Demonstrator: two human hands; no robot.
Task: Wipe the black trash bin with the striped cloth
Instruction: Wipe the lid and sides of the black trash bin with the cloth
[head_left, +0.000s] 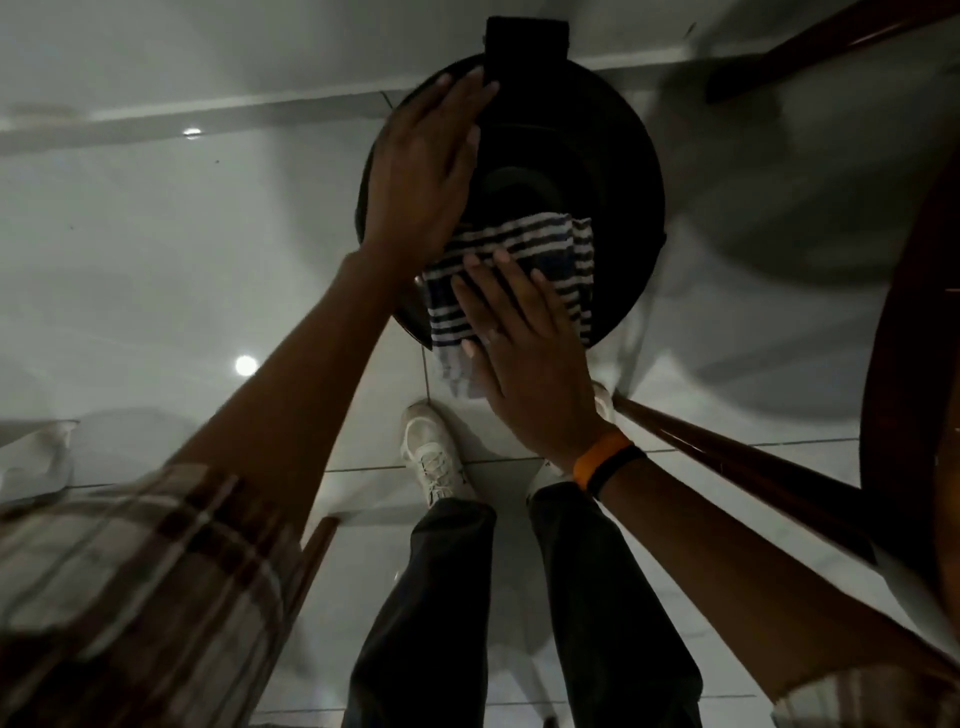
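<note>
The round black trash bin (613, 171) stands on the floor in front of me, seen from above with its lid closed. A dark-and-white striped cloth (545, 249) lies over the near part of the lid and hangs over its front edge. My right hand (524, 353) presses flat on the cloth, fingers spread, with an orange and black band at the wrist. My left hand (421, 171) rests flat on the left side of the lid, fingers reaching toward the hinge block at the back.
Glossy white tiled floor (182, 270) surrounds the bin. A dark wooden round table edge (898, 332) and its leg (737, 462) stand close on the right. Another wooden piece (810, 52) is at the top right. My legs and white shoes (434, 452) are just behind the bin.
</note>
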